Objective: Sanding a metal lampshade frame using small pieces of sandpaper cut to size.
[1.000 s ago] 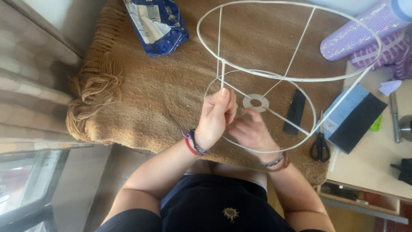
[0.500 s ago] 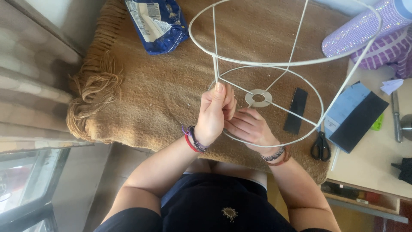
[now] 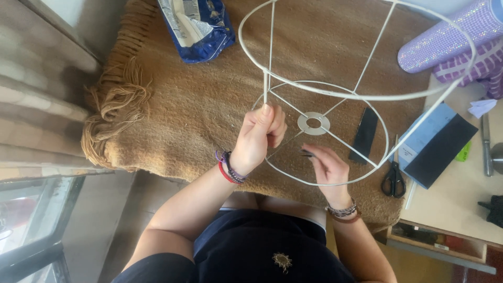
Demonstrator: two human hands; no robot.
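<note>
Left hand (image 3: 258, 137) clamped on upright strut of white wire lampshade frame (image 3: 356, 97), frame resting on brown blanket (image 3: 199, 105). Right hand (image 3: 327, 167) pinching small dark strip near lower ring. Frame likely light, stiff, bendable; grip struts, not hub.

Smooth white-coated wire lampshade frame (image 3: 361, 97) on a coarse, fringed brown woven blanket (image 3: 173, 105).

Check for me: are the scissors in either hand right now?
No, the scissors lie on the brown blanket beside the wire frame, apart from the right hand.
</note>
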